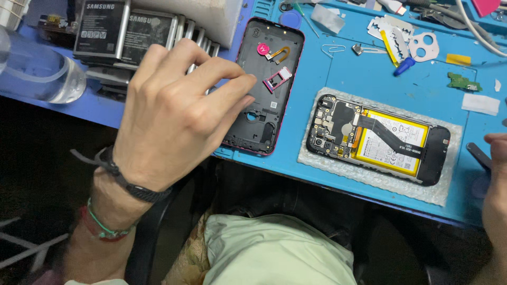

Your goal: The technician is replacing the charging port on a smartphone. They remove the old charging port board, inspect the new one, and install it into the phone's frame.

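A person's left hand [169, 113] hovers with fingers loosely curled, holding nothing, its fingertips [247, 100] at the edge of a detached black back cover [261, 116] with a pink rim. At three o'clock from the cover, an opened phone [377, 138] with its yellow battery [391, 141] exposed lies on a white pad [317, 158] atop the blue work mat [369, 79]. The right hand [495, 184] enters at the frame's right edge; its grip cannot be told. At eleven o'clock, spare batteries [124, 31] stand stacked.
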